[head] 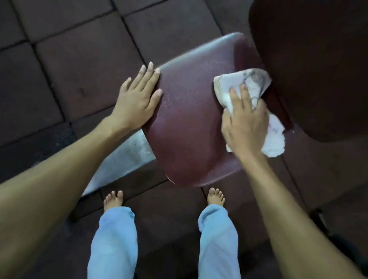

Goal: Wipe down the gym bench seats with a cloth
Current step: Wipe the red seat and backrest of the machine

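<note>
right hand presses white cloth flat on maroon seat pad, far right corner | left hand spread flat, bracing left edge | mid-wipe; backrest pad likely pending

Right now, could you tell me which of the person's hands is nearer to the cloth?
Right. The right hand presses directly on the cloth at the right side of the seat; the left hand rests flat on the seat's left edge, apart from the cloth.
</note>
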The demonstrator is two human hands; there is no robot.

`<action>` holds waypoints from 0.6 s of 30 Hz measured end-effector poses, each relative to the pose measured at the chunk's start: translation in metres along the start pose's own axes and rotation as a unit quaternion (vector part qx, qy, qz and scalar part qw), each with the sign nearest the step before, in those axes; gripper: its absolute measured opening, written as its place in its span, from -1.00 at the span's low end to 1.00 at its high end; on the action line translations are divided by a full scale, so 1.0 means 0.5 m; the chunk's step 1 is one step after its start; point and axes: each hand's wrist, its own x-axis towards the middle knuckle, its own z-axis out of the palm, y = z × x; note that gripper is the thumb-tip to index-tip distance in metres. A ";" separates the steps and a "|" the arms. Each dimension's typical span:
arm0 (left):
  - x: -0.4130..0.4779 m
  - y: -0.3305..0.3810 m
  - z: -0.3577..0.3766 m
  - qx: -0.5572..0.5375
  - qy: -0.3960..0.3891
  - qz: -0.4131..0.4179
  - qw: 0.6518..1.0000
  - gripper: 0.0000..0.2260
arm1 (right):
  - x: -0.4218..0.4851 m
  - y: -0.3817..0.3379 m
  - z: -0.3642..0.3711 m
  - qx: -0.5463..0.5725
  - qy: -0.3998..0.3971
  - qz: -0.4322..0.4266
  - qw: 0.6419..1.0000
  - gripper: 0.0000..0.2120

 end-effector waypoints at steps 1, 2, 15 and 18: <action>-0.005 -0.001 0.001 -0.017 -0.005 0.003 1.000 -0.52 | -0.037 -0.039 0.003 0.002 0.013 0.036 0.999 -0.54; -0.007 -0.003 0.001 -0.027 -0.011 0.009 1.000 -0.51 | -0.074 -0.078 0.006 0.003 0.021 0.061 0.998 -0.54; 0.003 -0.066 0.008 0.054 -0.014 0.239 0.969 -0.47 | -0.159 -0.040 0.016 0.050 0.076 0.288 0.953 -0.55; 0.010 -0.074 0.015 -0.006 -0.012 0.241 0.970 -0.47 | -0.160 -0.102 0.031 0.053 0.131 0.365 0.920 -0.53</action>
